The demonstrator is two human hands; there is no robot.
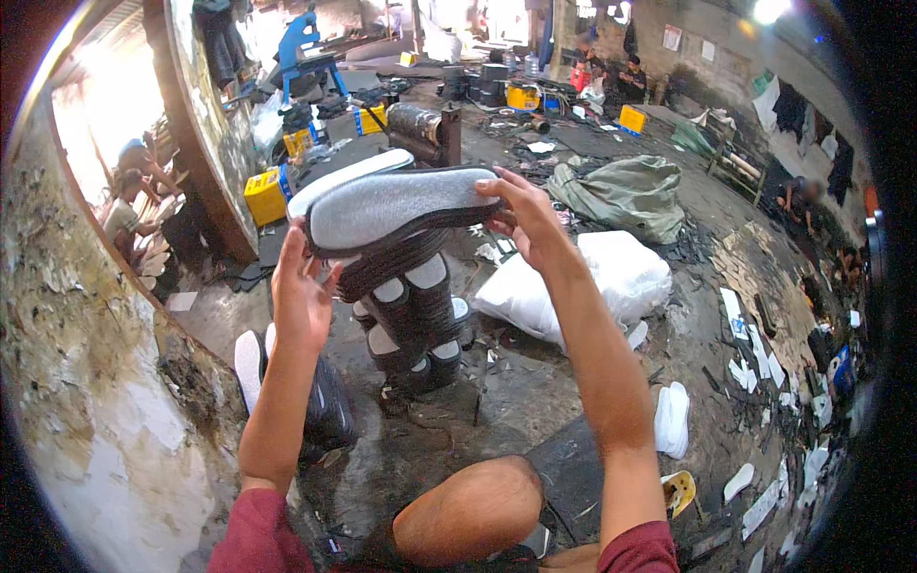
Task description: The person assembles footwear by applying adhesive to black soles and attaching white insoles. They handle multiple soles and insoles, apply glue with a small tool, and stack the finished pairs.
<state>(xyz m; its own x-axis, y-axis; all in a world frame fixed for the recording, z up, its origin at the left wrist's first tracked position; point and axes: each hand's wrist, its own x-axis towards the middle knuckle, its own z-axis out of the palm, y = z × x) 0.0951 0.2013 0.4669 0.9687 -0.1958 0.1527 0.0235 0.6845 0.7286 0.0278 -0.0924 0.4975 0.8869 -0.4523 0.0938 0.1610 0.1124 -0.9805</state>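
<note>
A shoe sole (396, 212) with a grey top and black edge lies level between my hands, on top of a tall stack of dark soles (392, 272). My left hand (304, 296) touches its left end with the fingertips, the thumb spread apart. At the other end my right hand (523, 212) grips the sole, thumb on top and fingers beneath. Right behind it shows a white-topped sole (349, 180). Lower stacks of black soles with pale tops (430, 320) stand underneath; whether the held sole rests on them is hard to tell.
More soles (315, 401) stand in a stack by the peeling wall (115, 411) at left. A stuffed white sack (611, 277) and a green sack (630, 196) lie to the right. White soles (671, 420) and scraps litter the floor. Other people (143, 201) sit farther off.
</note>
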